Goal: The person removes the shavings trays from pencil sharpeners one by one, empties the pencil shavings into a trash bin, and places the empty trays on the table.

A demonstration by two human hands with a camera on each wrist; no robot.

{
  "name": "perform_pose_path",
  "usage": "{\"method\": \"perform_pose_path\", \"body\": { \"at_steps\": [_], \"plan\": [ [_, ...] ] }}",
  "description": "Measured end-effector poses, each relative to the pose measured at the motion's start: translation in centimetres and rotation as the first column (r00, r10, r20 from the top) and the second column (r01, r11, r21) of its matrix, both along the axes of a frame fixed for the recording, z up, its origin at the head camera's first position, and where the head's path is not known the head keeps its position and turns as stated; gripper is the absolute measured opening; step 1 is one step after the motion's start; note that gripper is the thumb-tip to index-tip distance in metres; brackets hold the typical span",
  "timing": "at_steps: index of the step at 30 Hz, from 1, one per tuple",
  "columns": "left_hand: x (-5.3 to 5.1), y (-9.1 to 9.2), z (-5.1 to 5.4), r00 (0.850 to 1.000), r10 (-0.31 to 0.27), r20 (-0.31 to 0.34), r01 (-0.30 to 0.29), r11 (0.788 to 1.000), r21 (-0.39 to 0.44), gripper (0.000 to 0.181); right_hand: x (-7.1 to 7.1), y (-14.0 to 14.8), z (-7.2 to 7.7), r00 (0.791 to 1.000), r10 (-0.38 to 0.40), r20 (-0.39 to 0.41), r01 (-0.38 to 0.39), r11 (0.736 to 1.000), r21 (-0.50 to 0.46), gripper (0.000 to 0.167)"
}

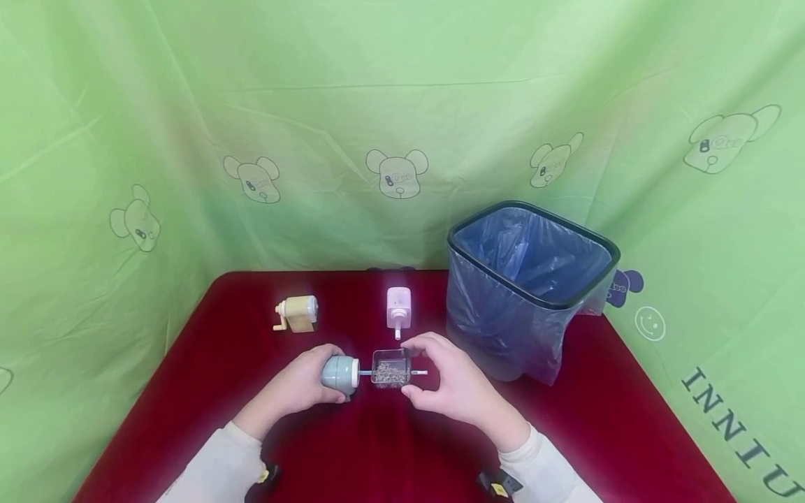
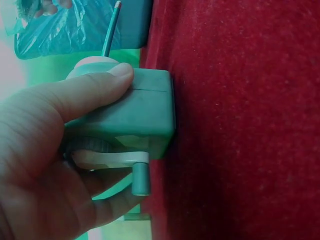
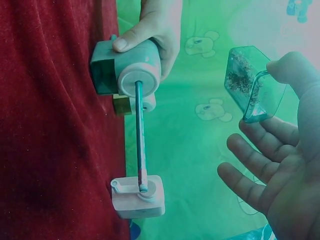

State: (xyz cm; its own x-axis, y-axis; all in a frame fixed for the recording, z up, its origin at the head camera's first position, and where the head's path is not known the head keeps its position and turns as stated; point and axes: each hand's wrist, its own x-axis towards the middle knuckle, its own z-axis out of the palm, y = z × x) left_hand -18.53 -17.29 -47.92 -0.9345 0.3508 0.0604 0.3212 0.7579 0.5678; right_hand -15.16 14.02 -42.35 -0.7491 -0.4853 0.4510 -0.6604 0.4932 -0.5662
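Observation:
My left hand (image 1: 305,381) grips a blue-green crank sharpener (image 1: 339,374), thumb on its top in the left wrist view, where the hand (image 2: 45,130) is beside the crank handle (image 2: 141,177). From the white front of the sharpener (image 3: 125,60) a pencil (image 3: 140,135) sticks out. Between thumb and fingers my right hand (image 1: 462,388) pinches a small clear tray (image 1: 390,369) with shavings inside. In the head view the tray overlaps the pencil's middle; in the right wrist view the tray (image 3: 255,85) is apart from the pencil, held by the hand (image 3: 285,165).
A cream crank sharpener (image 1: 298,314) stands at the back left of the red table (image 1: 352,454). Beyond the tray is a pink sharpener (image 1: 399,307), its crank toward me. A bin (image 1: 503,321) lined with a blue bag stands at the right. Green cloth hangs behind.

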Motion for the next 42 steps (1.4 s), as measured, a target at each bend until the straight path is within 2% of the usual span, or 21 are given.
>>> {"method": "perform_pose_path", "body": {
  "at_steps": [9, 14, 21, 24, 31, 36, 42],
  "plan": [
    [0.3, 0.5, 0.7, 0.999, -0.019, -0.025, 0.017, 0.997, -0.081, 0.067, 0.1, -0.1, -0.1, 1.0, -0.003, -0.002, 0.003, 1.0, -0.015, 0.063],
    [0.4, 0.8, 1.1, 1.0, 0.0, -0.013, -0.001, 0.991, -0.134, 0.069, 0.2, -0.2, -0.2, 1.0, 0.008, 0.018, -0.007, 1.0, -0.024, 0.064],
    [0.4, 1.6, 1.3, 0.999, 0.019, -0.045, -0.03, 0.966, -0.255, 0.068, 0.3, -0.3, -0.1, 1.0, 0.007, 0.031, -0.006, 1.0, -0.022, 0.064],
    [0.6, 2.0, 1.6, 0.998, 0.015, -0.062, -0.032, 0.959, -0.281, 0.068, 0.4, -0.3, -0.1, 0.999, 0.006, 0.033, -0.005, 1.0, -0.021, 0.064],
    [0.7, 2.1, 2.0, 0.999, 0.018, -0.035, -0.026, 0.968, -0.249, 0.067, 0.3, -0.4, -0.1, 1.0, 0.008, 0.017, -0.008, 1.0, -0.01, 0.063],
    [0.5, 1.7, 1.6, 1.0, 0.02, -0.011, -0.022, 0.977, -0.211, 0.068, 0.2, -0.4, 0.0, 1.0, 0.004, 0.006, -0.004, 1.0, -0.006, 0.064],
    [0.4, 1.5, 1.2, 1.0, 0.019, -0.013, -0.021, 0.982, -0.186, 0.069, 0.3, -0.4, 0.2, 1.0, 0.003, -0.003, -0.003, 1.0, -0.013, 0.063]
  ]
}}
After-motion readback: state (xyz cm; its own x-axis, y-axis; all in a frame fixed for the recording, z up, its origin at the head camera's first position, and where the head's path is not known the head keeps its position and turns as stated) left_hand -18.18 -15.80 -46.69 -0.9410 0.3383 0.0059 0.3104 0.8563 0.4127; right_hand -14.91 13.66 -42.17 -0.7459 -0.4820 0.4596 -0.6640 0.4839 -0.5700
